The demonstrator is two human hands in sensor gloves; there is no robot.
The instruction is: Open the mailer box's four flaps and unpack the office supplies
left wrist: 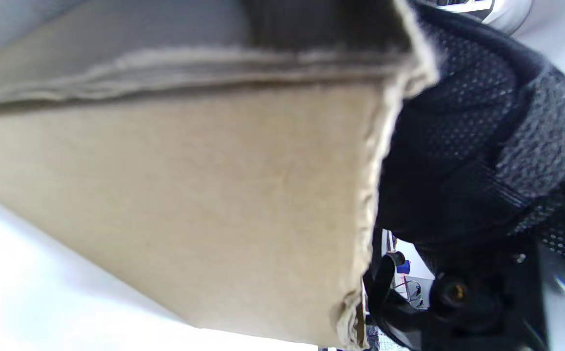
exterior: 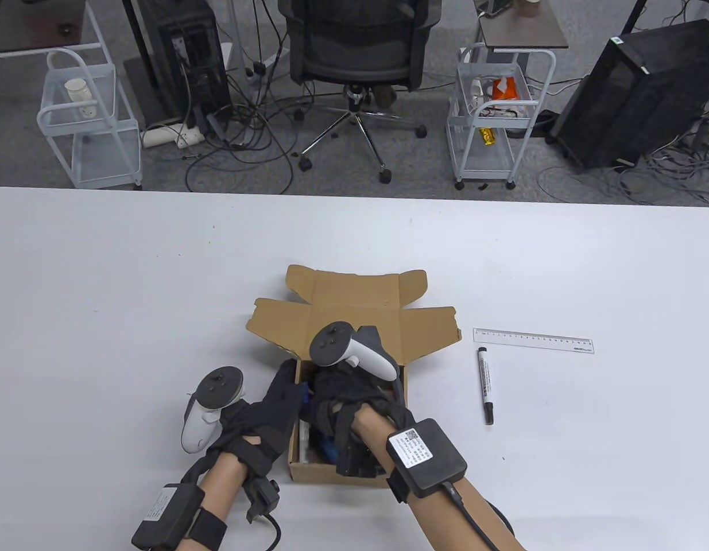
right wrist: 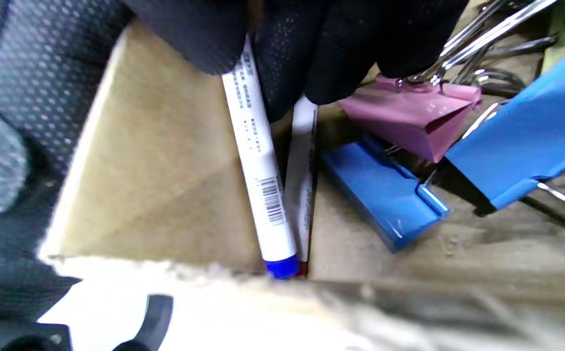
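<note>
The brown mailer box (exterior: 354, 321) stands near the table's front, its flaps folded open at the back. My left hand (exterior: 276, 404) grips the box's left wall (left wrist: 190, 195) from outside. My right hand (exterior: 345, 402) reaches down inside the box. In the right wrist view its fingers (right wrist: 312, 53) pinch the upper end of a white marker with a blue cap (right wrist: 260, 170). A second white marker with a red end (right wrist: 302, 180) lies beside it. A pink binder clip (right wrist: 409, 117) and blue binder clips (right wrist: 521, 146) lie in the box too.
A black marker (exterior: 485, 385) and a clear ruler (exterior: 533, 341) lie on the white table (exterior: 130, 298) right of the box. An office chair and wire carts stand on the floor behind the table.
</note>
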